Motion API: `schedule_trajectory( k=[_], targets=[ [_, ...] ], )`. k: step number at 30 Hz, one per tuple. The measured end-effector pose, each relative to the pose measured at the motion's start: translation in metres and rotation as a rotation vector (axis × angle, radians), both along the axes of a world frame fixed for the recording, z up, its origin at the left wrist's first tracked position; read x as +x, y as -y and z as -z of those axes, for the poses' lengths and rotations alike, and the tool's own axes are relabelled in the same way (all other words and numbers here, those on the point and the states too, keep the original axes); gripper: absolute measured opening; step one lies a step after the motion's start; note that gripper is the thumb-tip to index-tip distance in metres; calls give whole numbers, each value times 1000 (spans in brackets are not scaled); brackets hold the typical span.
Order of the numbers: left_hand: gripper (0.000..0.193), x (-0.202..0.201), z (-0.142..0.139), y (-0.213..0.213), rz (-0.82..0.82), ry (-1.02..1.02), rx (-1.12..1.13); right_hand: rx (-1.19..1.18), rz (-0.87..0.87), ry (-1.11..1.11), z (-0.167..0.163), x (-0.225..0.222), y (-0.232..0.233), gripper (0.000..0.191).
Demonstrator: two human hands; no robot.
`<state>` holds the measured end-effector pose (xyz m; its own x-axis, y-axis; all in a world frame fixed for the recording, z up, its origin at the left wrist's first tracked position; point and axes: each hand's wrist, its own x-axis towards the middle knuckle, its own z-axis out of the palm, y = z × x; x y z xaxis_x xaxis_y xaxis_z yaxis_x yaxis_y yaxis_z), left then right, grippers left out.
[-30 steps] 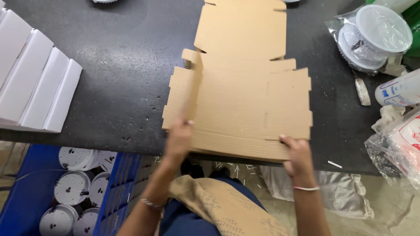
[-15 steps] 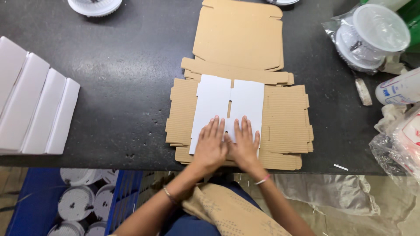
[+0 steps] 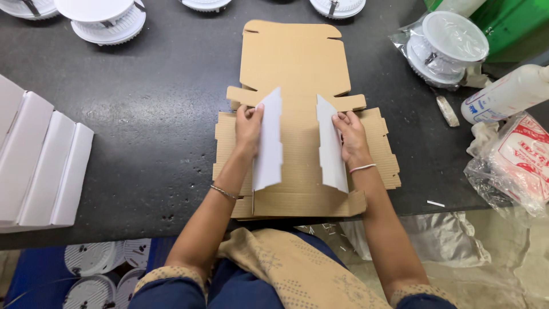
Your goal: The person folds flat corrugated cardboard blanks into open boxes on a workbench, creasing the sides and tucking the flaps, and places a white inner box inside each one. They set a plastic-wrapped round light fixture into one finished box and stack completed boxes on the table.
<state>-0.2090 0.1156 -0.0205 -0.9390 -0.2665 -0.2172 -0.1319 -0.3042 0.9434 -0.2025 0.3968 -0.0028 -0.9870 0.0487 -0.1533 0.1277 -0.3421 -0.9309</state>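
Observation:
A flat brown cardboard box blank [image 3: 297, 63] lies on the dark table [image 3: 148, 114] in front of me. Its two side flaps, white on the inner face, stand raised. My left hand [image 3: 249, 127] grips the left flap [image 3: 269, 143] near its far end. My right hand [image 3: 350, 133] grips the right flap [image 3: 330, 146] the same way. The box's corrugated bottom panel [image 3: 300, 143] shows between the two flaps. A short front flap [image 3: 303, 203] lies at the table's near edge.
A stack of folded white boxes [image 3: 40, 160] lies at the left. White round lamp fittings [image 3: 108, 20] stand along the far edge, and one in a plastic bag [image 3: 449, 43] sits at the right. A white bottle [image 3: 506, 94] and plastic bags [image 3: 514, 163] lie far right. A blue crate [image 3: 86, 272] of fittings is under the table.
Earlier both hands pressed the white flaps flat at the box's middle. Now the hands have spread apart and the two flaps stand upright along the sides.

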Motion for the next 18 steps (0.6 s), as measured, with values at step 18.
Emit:
schedule_trajectory(
  k=[18],
  targets=[
    [27,6,-26,5,110,-396,-1241,1471,-100,-552,-33,-1,39,31]
  ],
)
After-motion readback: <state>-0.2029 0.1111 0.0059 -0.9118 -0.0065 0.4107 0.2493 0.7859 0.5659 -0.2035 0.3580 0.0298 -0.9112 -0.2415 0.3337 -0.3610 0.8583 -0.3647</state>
